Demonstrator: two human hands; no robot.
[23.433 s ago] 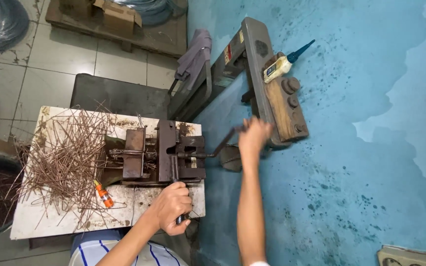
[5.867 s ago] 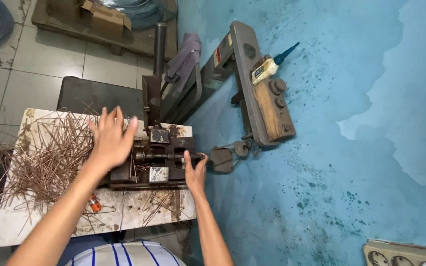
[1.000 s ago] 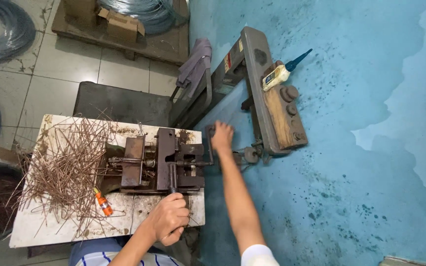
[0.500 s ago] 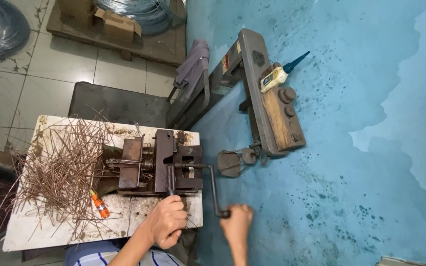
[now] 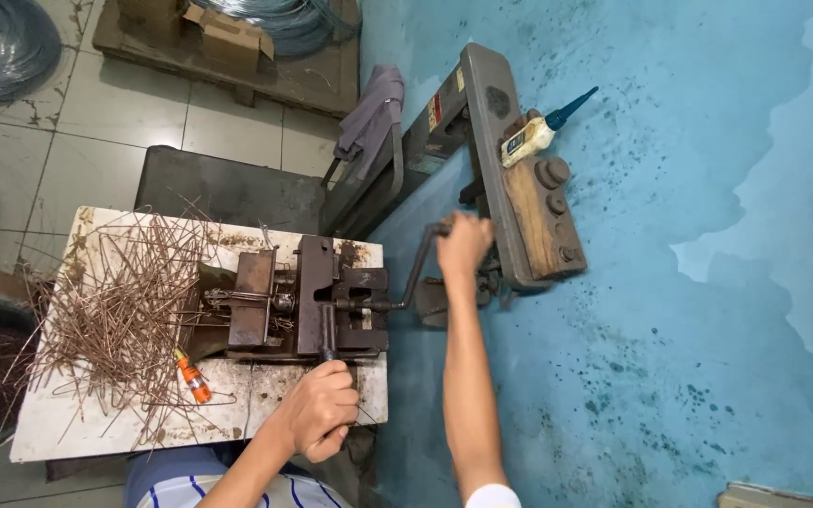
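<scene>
Swung up from its low point, the crank handle sits gripped in my right hand, slanting down-left toward my left hand, fingers closed on the lever.

Single head-worn view, looking steeply down from above the worktop. Moderate range: both forearms, the whole worktop, tiled floor and blue wall fall within frame.

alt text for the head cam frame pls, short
Seen from above, a person's right hand grips the crank handle of a rusty hand-operated machine on a white table, while the left hand holds a lever at its front. Bent wire pieces lie piled on the table's left side.
</scene>
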